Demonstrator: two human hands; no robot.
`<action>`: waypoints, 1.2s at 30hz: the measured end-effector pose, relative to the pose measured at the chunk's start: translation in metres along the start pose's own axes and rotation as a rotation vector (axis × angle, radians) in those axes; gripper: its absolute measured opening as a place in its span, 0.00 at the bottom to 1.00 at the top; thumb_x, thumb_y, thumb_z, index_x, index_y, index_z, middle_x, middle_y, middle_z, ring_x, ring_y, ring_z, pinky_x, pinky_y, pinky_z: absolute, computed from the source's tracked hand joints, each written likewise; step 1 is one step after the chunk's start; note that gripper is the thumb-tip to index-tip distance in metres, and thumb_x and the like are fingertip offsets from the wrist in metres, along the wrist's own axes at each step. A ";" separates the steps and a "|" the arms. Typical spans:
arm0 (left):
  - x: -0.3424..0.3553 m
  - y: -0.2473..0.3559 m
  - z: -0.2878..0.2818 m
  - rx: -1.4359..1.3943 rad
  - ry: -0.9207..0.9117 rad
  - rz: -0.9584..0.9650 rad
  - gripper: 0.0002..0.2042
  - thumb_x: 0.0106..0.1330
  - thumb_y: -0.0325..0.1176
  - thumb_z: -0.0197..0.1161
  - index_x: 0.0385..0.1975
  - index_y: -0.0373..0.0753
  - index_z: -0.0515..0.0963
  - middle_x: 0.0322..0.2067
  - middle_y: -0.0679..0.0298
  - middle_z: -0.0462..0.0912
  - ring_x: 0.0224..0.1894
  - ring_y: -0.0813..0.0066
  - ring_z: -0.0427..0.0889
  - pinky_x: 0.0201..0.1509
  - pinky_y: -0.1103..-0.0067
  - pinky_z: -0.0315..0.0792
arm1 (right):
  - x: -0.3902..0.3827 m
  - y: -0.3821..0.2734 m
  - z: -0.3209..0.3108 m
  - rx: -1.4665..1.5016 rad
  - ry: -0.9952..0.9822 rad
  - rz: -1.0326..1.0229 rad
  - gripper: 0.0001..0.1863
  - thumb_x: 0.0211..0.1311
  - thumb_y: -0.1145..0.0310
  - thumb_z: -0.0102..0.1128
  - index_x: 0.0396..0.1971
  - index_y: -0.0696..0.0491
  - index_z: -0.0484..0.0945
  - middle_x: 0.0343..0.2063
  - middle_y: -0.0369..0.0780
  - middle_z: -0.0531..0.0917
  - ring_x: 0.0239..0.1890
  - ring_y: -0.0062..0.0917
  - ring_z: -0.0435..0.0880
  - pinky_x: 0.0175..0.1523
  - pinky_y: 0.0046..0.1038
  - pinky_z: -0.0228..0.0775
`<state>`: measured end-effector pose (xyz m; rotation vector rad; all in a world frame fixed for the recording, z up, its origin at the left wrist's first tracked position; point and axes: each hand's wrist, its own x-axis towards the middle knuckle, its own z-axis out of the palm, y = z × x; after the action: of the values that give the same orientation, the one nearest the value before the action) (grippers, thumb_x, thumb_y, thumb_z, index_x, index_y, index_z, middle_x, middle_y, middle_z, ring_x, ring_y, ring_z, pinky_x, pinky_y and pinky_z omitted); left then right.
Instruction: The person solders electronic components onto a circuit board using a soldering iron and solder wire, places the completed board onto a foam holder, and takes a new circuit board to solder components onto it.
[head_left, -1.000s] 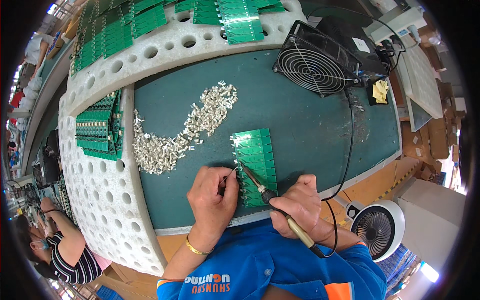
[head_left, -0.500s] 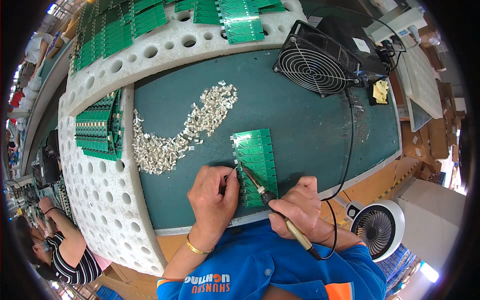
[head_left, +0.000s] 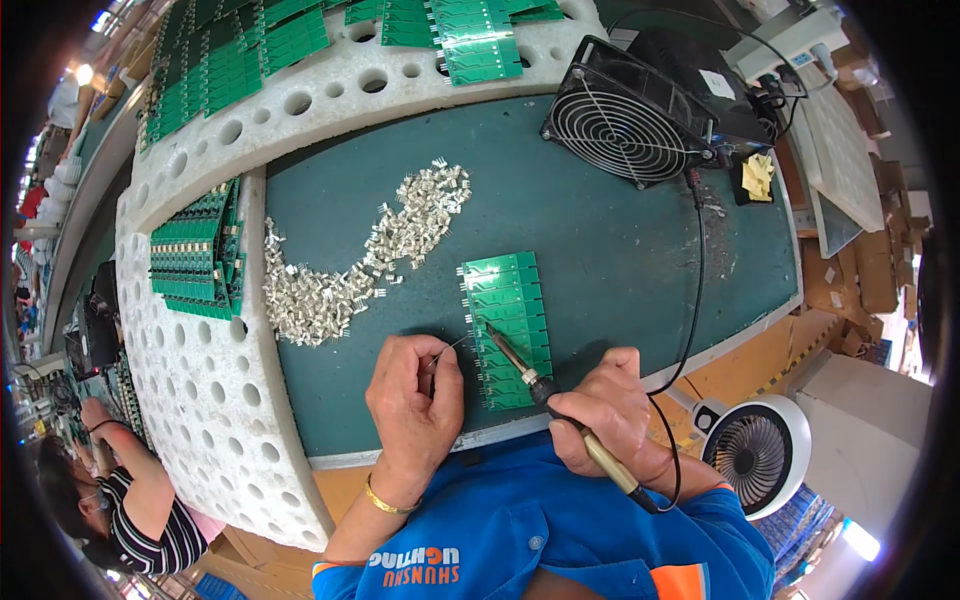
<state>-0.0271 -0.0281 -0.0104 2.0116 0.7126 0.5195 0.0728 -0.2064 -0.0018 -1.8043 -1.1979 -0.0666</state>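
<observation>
A green circuit board panel (head_left: 512, 300) lies on the dark green work mat, with small white connectors along its left edge. My right hand (head_left: 607, 408) grips a soldering iron (head_left: 600, 455), whose tip rests at or just over the panel's left part. Left of the panel, my left hand (head_left: 415, 400) pinches a thin solder wire (head_left: 455, 344) between thumb and fingers. The wire's end points toward the connectors, a little short of the iron's tip. A heap of small white connectors (head_left: 425, 215) spreads over the mat beyond my left hand.
White foam blocks (head_left: 215, 380) with round holes border the mat at left and back. Stacked green boards (head_left: 190, 250) stand in the left foam. A black fan (head_left: 625, 125) sits back right, a white fan (head_left: 755, 455) at right. The iron's black cord (head_left: 703, 290) crosses the mat's right side.
My left hand has drawn back slightly to the left, taking the wire away from the iron's tip. The iron has shifted only slightly.
</observation>
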 end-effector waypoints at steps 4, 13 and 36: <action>-0.001 -0.002 0.001 0.013 0.009 0.037 0.04 0.63 0.21 0.65 0.30 0.35 0.76 0.23 0.70 0.68 0.23 0.85 0.63 0.23 0.85 0.58 | 0.000 0.000 0.001 0.023 0.011 0.010 0.12 0.50 0.70 0.69 0.35 0.53 0.79 0.18 0.32 0.78 0.18 0.26 0.72 0.36 0.32 0.59; -0.002 -0.001 0.003 0.028 0.003 0.048 0.05 0.60 0.20 0.66 0.29 0.35 0.76 0.24 0.61 0.74 0.21 0.75 0.71 0.24 0.78 0.66 | 0.000 -0.001 0.002 0.043 0.004 0.014 0.14 0.45 0.73 0.70 0.34 0.53 0.79 0.18 0.33 0.79 0.19 0.26 0.72 0.36 0.32 0.59; -0.002 -0.002 0.008 0.100 0.024 0.180 0.05 0.60 0.19 0.67 0.29 0.34 0.78 0.24 0.63 0.73 0.21 0.78 0.71 0.24 0.81 0.65 | -0.001 0.001 0.003 0.041 -0.010 0.003 0.14 0.48 0.71 0.70 0.36 0.54 0.79 0.18 0.33 0.79 0.19 0.27 0.72 0.37 0.33 0.59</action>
<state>-0.0243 -0.0338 -0.0166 2.1789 0.5847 0.6245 0.0721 -0.2048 -0.0046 -1.7728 -1.1956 -0.0313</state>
